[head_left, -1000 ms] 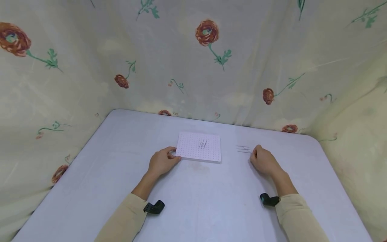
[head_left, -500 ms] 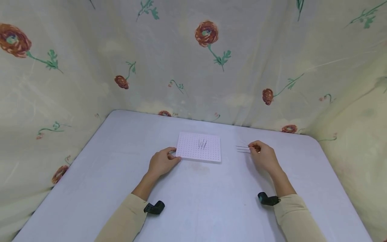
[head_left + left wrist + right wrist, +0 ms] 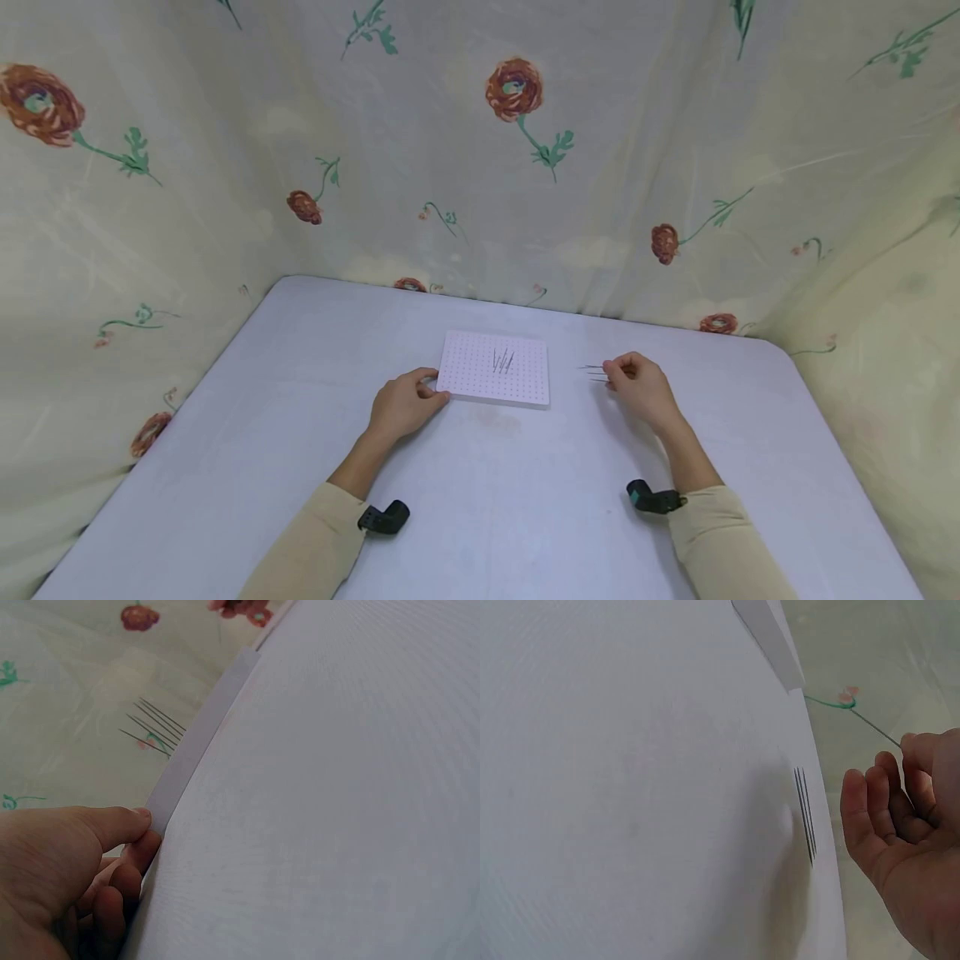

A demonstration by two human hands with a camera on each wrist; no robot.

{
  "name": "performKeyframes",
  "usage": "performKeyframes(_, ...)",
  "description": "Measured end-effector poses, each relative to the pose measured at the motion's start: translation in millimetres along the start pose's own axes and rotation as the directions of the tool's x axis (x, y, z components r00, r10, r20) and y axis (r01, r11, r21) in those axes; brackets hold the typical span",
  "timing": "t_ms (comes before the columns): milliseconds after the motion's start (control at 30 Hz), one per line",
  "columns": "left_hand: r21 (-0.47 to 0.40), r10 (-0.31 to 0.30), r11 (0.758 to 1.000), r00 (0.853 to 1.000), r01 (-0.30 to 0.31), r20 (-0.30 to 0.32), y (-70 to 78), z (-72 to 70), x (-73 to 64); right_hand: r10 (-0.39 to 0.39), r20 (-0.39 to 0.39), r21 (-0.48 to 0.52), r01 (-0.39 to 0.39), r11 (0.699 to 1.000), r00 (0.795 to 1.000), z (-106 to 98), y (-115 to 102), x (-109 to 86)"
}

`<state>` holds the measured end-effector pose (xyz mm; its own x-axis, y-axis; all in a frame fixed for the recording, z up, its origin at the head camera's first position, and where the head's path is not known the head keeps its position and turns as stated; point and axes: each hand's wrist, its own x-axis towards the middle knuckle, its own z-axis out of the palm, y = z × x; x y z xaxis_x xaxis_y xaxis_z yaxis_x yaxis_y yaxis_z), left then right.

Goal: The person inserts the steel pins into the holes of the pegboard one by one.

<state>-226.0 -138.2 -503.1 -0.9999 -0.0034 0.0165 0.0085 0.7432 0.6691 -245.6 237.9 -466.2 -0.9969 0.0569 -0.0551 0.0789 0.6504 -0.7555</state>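
A white board with a grid of small holes [image 3: 468, 379] lies on the table. Several thin dark needles [image 3: 155, 729] stand in it, leaning slightly. My left hand [image 3: 401, 406] pinches the board's near left corner between thumb and finger [image 3: 124, 825]. Right of the board, my right hand [image 3: 643, 390] holds one thin dark needle [image 3: 876, 727] by its end, thumb against fingertip, its free end toward the board. The other fingers of that hand are loosely bent. Below it, loose needles [image 3: 804, 814] lie side by side on the table, partly covered by the hand in the head view.
A white cloth covers the table [image 3: 480, 517]. Flowered fabric [image 3: 600, 167] hangs behind the table's far edge and along both sides. Each wrist wears a black camera, the left wrist camera [image 3: 385, 517] and the right wrist camera [image 3: 652, 498].
My right hand has picked up a needle from the loose ones, risen a little and shifted left toward the board. My left hand has stayed at the board's corner.
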Motion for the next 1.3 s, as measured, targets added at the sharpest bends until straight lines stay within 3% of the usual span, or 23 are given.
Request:
performKeyframes(167,-0.006,-0.003,1.0,1.0,0.003,0.002,0.8,-0.3,-0.9,-0.012,-0.02,0.083,0.013,0.996,1.0,5.5,-5.4,0.2)
performKeyframes(300,-0.005,-0.003,1.0,1.0,0.003,-0.002,1.0,-1.3,-1.4,-0.017,-0.086,0.116,0.027,0.993,0.996,10.5,-10.7,1.9)
performKeyframes(433,-0.002,-0.006,1.0,1.0,0.006,-0.006,0.0,-2.4,-1.8,-0.011,-0.139,0.224,0.043,0.974,0.99,18.4,-19.6,4.1)
performKeyframes(533,-0.002,-0.013,1.0,1.0,0.013,-0.001,-0.1,-3.0,-2.0,-0.005,-0.159,0.252,0.046,0.967,0.987,25.7,-27.9,4.0)
performKeyframes(767,0.003,-0.01,1.0,1.0,0.01,-0.004,-1.8,-2.6,-0.4,-0.018,-0.177,0.205,0.055,0.977,0.984,49.2,-55.3,1.9)
performKeyframes(1000,-0.004,0.009,1.0,1.0,-0.009,-0.003,-1.3,-1.4,0.7,-0.102,-0.164,0.137,0.125,0.983,0.981,74.9,-79.2,-4.2)
performKeyframes(1300,0.004,0.012,1.0,1.0,-0.012,-0.007,-2.3,-1.5,0.8,-0.217,-0.192,0.068,0.233,0.97,0.957,100.3,-91.5,-6.7)
